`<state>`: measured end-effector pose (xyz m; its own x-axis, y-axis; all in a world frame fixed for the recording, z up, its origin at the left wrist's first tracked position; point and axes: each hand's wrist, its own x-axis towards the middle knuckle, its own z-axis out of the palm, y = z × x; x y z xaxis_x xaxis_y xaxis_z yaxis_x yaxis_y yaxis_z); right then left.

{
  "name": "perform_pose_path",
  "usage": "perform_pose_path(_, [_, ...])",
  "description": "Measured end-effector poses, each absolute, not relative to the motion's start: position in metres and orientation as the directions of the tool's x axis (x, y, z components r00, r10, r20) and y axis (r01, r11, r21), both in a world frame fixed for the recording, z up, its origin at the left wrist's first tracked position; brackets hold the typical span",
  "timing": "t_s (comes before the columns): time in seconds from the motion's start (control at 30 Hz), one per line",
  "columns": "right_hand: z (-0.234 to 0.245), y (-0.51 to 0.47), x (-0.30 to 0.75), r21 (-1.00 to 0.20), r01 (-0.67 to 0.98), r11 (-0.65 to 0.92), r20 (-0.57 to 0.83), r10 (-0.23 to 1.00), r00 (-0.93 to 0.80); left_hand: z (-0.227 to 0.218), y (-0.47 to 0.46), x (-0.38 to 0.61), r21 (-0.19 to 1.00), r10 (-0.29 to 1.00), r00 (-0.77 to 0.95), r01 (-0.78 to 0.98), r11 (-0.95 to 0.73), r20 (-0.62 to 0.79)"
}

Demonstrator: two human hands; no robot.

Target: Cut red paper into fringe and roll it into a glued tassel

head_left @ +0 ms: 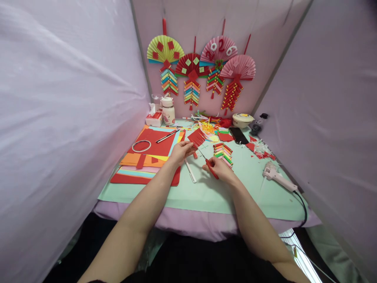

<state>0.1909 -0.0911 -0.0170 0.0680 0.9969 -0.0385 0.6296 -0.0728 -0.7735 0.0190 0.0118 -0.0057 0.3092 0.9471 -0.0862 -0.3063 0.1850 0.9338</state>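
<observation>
Left hand (182, 151) pinches fringed red paper (195, 137); right hand (221, 169) grips scissors (211, 168). Pen (191, 172) lies between hands, glue gun (278, 177) near tabletop's (249, 190) right edge.

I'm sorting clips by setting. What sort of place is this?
Probably a small papercraft workspace between fabric walls. Three things suggest it: red-handled scissors in the right hand, a glue gun on the table, and decorated paper fans hanging behind.

forward-down head view, seemingly wide-angle
</observation>
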Motion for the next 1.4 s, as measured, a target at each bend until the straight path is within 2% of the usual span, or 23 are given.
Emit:
perform_pose_path(0.6, [-0.0185,-0.0892,0.1914,-0.765,0.639,-0.078,-0.024,0.995,0.092,-0.0057,0.0100,0.0209,0.927,0.937,0.329,-0.304,0.222,-0.117])
perform_pose_path(0.97, [-0.0138,-0.0896,0.1907,-0.759,0.648,-0.062,0.034,0.990,0.135,-0.0039,0.0103,0.0207,0.912,0.939,0.306,-0.320,0.256,-0.156])
perform_pose_path(1.2, [-0.0164,-0.0893,0.1908,-0.742,0.669,-0.040,0.069,0.988,0.135,-0.0056,0.0122,0.0196,0.921,0.936,0.328,-0.311,0.235,-0.127])
perform_pose_path(1.4, [-0.0170,-0.0910,0.1911,-0.755,0.654,-0.052,0.011,0.996,0.091,-0.0066,0.0112,0.0200,0.935,0.926,0.364,-0.286,0.210,-0.097])
